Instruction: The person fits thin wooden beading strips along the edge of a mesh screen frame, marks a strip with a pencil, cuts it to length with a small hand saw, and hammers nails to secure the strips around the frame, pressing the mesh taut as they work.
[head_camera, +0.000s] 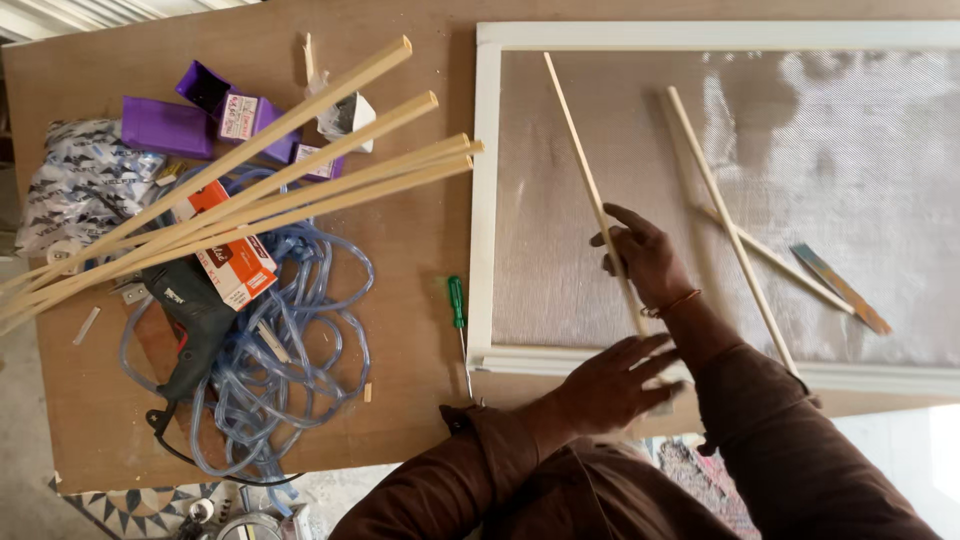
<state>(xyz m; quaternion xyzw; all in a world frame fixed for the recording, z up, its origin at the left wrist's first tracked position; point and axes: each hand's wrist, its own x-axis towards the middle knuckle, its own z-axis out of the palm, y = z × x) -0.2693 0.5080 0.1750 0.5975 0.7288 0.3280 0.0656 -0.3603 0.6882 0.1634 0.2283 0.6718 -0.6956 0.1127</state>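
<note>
A white frame (485, 200) with grey mesh (820, 200) stretched inside it lies on the brown board. My right hand (645, 262), with a bangle at the wrist, grips a thin wooden strip (575, 130) that slants across the mesh from the top left down toward the frame's lower rail. My left hand (610, 385) rests flat on that lower rail by the strip's near end, fingers spread and holding nothing. A second thin strip (720, 210) lies on the mesh to the right of my right hand.
Left of the frame lie a green screwdriver (457, 305), a coil of blue hose (290, 330), a black power tool (195, 320), an orange box (235, 260), purple boxes (170, 125), a plastic bag (80, 185) and several long wooden battens (330, 180). A short strip and a flat blade (840, 290) lie on the mesh at right.
</note>
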